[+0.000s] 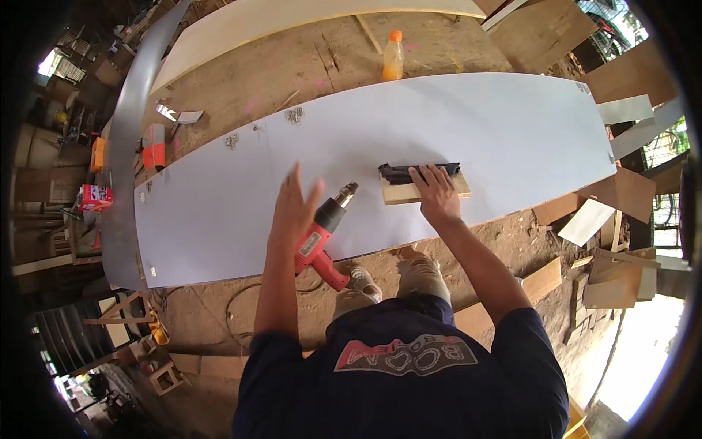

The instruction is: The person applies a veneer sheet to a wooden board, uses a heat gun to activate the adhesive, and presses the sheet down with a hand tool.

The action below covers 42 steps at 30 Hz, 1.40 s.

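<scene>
My left hand is over the pale panel, its fingers apart and a little blurred, with nothing in it. Just right of it is a red heat gun with a black collar and metal nozzle, at the panel's near edge. Its nozzle points away from me and its handle reaches past the edge. My right hand grips a small wooden block on the panel. Along the block's far side lies a black, ridged bundle, with my fingertips over it. The right thumb is hidden.
Small metal hinges sit along the panel's far edge. Beyond stands a bottle of orange liquid on the wooden table. A grey curved strip runs along the left. Board offcuts lie at right; a cord trails below.
</scene>
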### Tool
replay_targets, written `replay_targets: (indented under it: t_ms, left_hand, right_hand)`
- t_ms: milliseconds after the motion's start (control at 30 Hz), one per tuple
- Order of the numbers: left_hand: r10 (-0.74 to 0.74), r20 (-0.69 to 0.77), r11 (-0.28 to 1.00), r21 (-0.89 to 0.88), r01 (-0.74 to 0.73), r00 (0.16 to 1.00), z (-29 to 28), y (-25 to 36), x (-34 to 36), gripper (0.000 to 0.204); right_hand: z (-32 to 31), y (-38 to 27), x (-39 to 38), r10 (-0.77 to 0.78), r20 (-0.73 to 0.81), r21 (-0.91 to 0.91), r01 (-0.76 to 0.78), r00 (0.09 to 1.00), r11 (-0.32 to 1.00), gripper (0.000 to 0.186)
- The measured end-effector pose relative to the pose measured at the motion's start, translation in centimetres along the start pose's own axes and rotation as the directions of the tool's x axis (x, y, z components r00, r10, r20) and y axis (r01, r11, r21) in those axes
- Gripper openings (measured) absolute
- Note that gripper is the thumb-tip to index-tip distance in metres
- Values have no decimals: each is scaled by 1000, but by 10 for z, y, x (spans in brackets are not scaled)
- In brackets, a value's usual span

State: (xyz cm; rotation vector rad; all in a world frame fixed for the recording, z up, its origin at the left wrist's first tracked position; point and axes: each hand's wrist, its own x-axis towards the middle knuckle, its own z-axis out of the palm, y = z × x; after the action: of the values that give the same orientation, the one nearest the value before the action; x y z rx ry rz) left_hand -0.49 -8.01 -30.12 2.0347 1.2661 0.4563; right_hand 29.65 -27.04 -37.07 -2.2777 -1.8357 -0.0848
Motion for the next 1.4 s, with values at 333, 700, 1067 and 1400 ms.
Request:
replay_targets:
  t_ms: [333, 700, 1067, 1400]
  left_hand:
    - [-173, 53, 977, 138, 164, 983, -32, -53, -78, 76]
    - [-257, -181, 904, 301, 302, 949, -37, -77, -61, 89]
    - [-354, -204, 913, 135, 384, 913, -126, -164, -78, 110]
    - [-367, -301, 891, 159, 426, 880, -107, -175, -80, 109]
  right_hand:
    - [-5, -9, 24, -28, -22, 3, 28, 999, 1000, 59]
    - [-5, -10, 34, -12, -69, 24, 13, 998, 1000, 57]
    - [-123, 80, -62, 795, 304, 902, -428, 525, -62, 38]
    - [-51, 268, -194, 889, 343, 813, 378, 303, -442, 55]
